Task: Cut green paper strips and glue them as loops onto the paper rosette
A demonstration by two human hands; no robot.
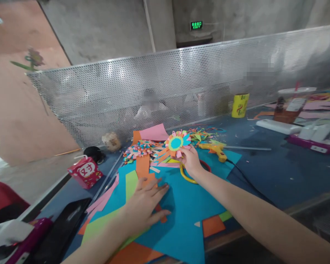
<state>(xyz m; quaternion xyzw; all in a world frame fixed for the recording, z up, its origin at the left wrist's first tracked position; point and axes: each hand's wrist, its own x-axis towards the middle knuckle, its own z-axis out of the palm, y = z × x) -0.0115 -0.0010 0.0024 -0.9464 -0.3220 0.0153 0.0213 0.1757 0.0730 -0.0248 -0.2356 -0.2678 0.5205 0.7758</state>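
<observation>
"Where was our paper flower (176,143)?"

"We had it pinched at the fingertips of our right hand (191,159); the yellow glue gun (216,149) lay just right of those fingers."

"And our left hand (146,205)?"

"We had its fingers spread and loose over the blue sheet (181,227), an orange strip (142,165) ahead of them; we couldn't tell whether they pressed down."
</observation>
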